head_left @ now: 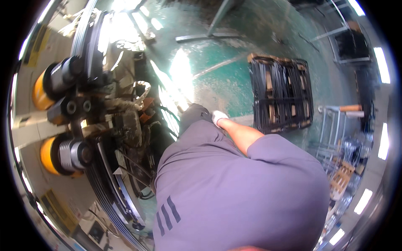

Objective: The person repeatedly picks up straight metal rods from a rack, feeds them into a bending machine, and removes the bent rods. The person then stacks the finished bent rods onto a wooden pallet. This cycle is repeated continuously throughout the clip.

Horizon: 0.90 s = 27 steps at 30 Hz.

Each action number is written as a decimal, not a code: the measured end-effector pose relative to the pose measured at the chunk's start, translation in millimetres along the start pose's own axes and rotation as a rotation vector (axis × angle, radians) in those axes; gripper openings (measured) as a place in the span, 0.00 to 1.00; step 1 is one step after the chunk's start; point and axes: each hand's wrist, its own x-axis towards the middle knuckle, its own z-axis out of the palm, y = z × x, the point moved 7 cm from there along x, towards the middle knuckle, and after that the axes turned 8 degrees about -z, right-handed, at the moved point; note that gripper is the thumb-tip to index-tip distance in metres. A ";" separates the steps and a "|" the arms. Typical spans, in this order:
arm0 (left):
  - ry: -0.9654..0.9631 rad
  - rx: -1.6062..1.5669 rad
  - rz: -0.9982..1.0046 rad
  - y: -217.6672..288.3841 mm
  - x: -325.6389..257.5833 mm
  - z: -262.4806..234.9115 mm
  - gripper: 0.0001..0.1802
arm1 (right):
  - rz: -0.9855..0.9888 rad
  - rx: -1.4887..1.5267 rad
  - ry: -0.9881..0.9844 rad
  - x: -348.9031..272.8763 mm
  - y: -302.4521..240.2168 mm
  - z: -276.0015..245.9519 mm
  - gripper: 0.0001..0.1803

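Note:
My right hand [218,117], in a white glove, hangs low beside the dark trousers [196,115], at the end of a bare forearm. Its fingers are too small and blurred to make out, and I see no object in it. My left hand does not show. The grey shirt [238,192] with dark stripes fills the lower middle and covers much of what lies beneath. Nearest to the right hand, but apart from it, a wooden pallet [252,57] bears a stack of long black strips [282,94] on the floor.
Along the left stands a large machine with black cylindrical parts [75,154] and orange-yellow rings [41,90]. A grey metal frame [209,37] lies across the green floor [226,83] ahead. Metal racks [333,125] and another wooden pallet [342,178] stand to the right.

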 end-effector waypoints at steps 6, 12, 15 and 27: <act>-0.061 0.120 -0.008 20.3 13.5 42.3 0.14 | 0.172 0.159 0.066 -33.6 36.9 -29.2 0.23; -0.107 0.199 -0.001 36.4 17.7 79.2 0.14 | 0.284 0.189 0.087 -59.8 65.7 -23.2 0.24; -0.122 0.202 0.008 39.6 19.2 87.0 0.13 | 0.296 0.180 0.093 -62.9 71.5 -15.7 0.25; 0.300 0.277 0.666 90.3 -100.9 31.2 0.14 | -0.334 0.294 0.250 15.1 -141.8 -150.2 0.18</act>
